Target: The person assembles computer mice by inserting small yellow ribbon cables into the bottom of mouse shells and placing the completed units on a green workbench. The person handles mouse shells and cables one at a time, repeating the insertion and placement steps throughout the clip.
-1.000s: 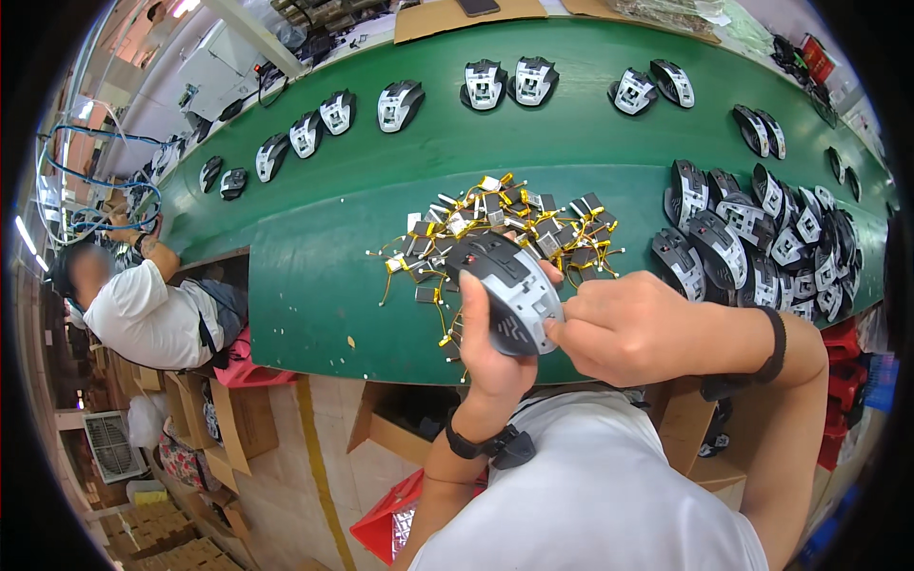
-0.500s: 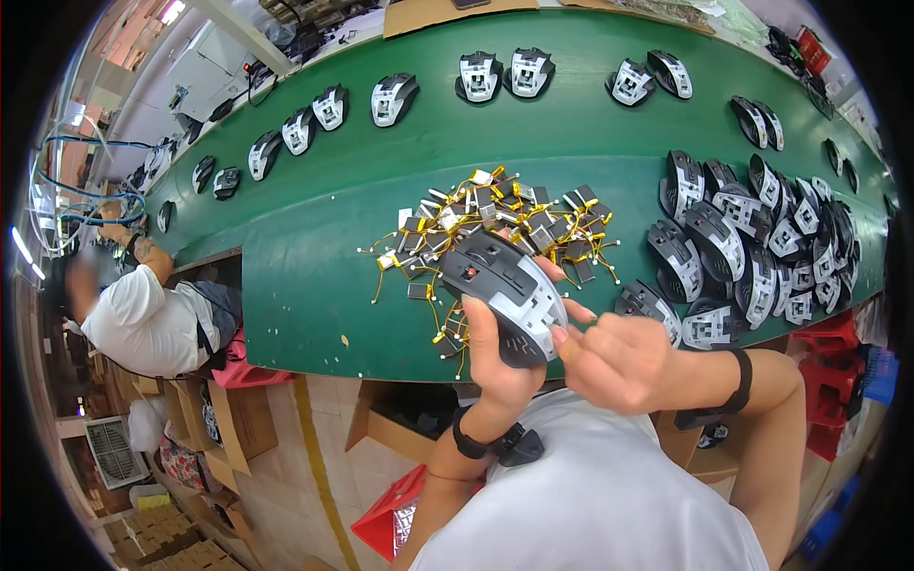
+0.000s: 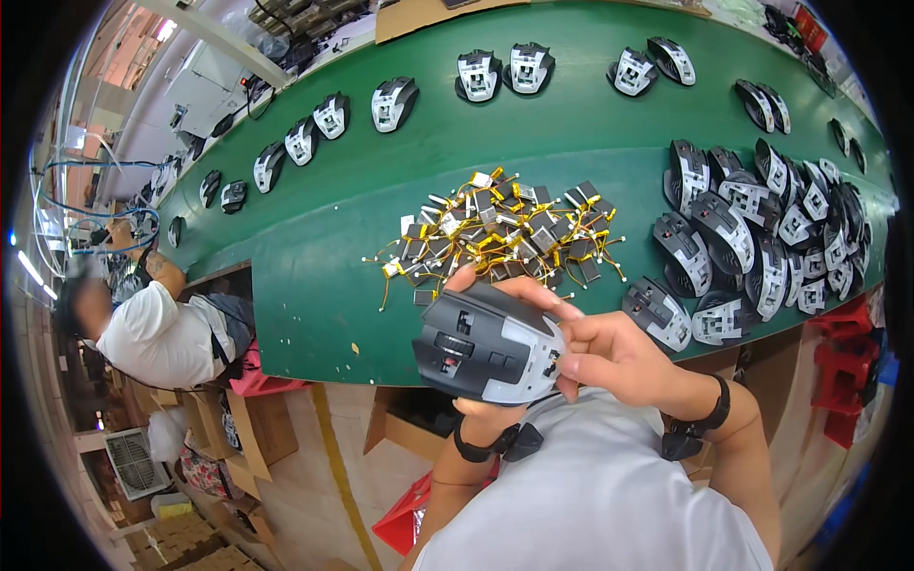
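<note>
A black and light-grey computer mouse (image 3: 495, 347) without its top cover is held up over the table's near edge. My left hand (image 3: 491, 411) grips it from beneath, partly hidden by it, with fingertips showing along its far side. At the light-grey rear end, my right hand (image 3: 614, 357) has its thumb and fingers closed around the edge, by a small opening. Whether anything tiny is between those fingertips, I cannot tell. Just beyond the mouse lies a heap of small battery packs (image 3: 505, 224) with yellow tape and thin wires.
Many similar mice (image 3: 724, 233) are piled on the right of the green table (image 3: 314, 314). A spaced row of mice (image 3: 393, 103) runs along the green surface behind. At the far left a person in a white shirt (image 3: 167, 333) sits. Cardboard boxes (image 3: 267, 433) stand below.
The mouse has swung round, its front now toward the left, and come nearer to me. My right hand has opened from a tight pinch into a wider hold on its rear end.
</note>
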Tool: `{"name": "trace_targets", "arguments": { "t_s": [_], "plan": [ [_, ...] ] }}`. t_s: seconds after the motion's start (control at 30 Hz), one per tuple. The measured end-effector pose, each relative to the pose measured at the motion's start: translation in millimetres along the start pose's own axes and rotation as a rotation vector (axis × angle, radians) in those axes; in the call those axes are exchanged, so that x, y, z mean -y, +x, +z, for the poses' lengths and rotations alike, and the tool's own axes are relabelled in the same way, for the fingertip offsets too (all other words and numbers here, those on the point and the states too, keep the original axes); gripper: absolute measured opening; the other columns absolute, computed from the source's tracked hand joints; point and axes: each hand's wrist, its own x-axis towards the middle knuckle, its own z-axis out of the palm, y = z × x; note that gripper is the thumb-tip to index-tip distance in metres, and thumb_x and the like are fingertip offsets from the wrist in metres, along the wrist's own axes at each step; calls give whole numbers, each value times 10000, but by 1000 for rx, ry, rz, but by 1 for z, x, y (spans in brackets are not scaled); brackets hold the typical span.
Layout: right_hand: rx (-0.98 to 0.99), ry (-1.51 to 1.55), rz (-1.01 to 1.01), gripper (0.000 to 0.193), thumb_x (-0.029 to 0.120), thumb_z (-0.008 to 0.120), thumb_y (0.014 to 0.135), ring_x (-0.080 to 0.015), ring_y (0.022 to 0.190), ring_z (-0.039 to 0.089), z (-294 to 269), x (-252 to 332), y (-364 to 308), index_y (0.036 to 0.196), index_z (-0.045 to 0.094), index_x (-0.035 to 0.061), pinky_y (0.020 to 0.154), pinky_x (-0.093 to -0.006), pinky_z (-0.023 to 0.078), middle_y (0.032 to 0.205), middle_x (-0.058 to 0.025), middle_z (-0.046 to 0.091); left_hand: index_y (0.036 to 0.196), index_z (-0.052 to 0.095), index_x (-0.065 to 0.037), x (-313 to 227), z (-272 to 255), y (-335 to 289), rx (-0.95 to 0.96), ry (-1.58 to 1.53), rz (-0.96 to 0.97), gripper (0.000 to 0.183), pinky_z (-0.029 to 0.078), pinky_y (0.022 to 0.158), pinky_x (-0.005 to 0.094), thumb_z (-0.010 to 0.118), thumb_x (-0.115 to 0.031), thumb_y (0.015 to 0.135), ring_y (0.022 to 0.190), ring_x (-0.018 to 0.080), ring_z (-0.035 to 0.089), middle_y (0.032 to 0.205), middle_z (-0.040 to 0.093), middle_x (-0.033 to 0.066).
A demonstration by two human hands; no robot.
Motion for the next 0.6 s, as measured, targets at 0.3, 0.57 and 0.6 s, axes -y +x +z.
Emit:
{"name": "trace_targets", "arguments": {
  "t_s": [0.3, 0.57, 0.6],
  "plan": [
    [0, 53, 35, 143, 104, 611, 923, -72, 662, 565, 0, 1, 1, 946, 611, -37, 599, -247, 450, 736, -21, 621, 1512, 210, -159, -9, 7, -3, 61, -26, -22, 1068, 561, 679, 490, 654, -753, 745, 809, 412, 639, 1024, 576, 237],
    [-1, 85, 77, 135, 102, 586, 909, -98, 678, 567, -10, -9, -2, 877, 588, -29, 637, -269, 459, 717, -44, 607, 1503, 230, -145, 3, 8, -6, 102, -14, -70, 1085, 562, 691, 494, 681, -749, 723, 816, 407, 639, 1036, 561, 230],
    [-17, 68, 76, 137, 101, 597, 912, -101, 694, 584, -10, -11, -4, 901, 593, -36, 652, -267, 472, 736, -54, 622, 1501, 230, -138, 3, 10, -7, 81, 13, -94, 1086, 564, 682, 489, 672, -757, 725, 808, 403, 640, 1033, 560, 229]
  ]
}}
